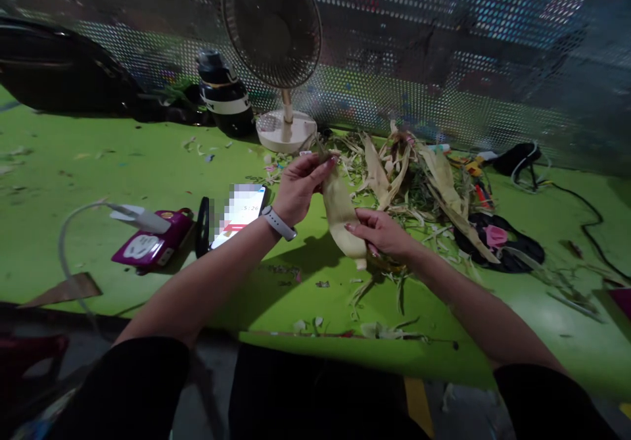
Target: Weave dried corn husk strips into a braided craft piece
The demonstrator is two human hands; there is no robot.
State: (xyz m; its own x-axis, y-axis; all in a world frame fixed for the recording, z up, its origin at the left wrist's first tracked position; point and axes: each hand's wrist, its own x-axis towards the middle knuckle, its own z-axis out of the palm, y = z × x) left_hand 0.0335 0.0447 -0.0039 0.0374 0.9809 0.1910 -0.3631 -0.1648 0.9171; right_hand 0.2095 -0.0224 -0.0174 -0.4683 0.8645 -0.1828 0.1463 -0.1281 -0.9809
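Observation:
A pale yellow-green corn husk [340, 213] hangs between my hands above the green table, its narrow end up and its broad end down. My left hand [302, 187] pinches the dark upper tip between thumb and fingers. Lower down, my right hand [379, 233] grips the husk's right edge, thumb in front and fingers partly hidden behind. Just beyond lies a pile of dry corn husks [377, 177] with torn green strips around it. Husk shreds [362, 292] are scattered under my right forearm.
A lit phone [241, 206] and a purple power block [155, 239] with a white plug stand left. Behind are a white fan [286, 131], a black bottle [229, 108] and a perforated metal screen [394, 52]. A black ring-shaped object [527, 249] and a cable [591, 210] lie right.

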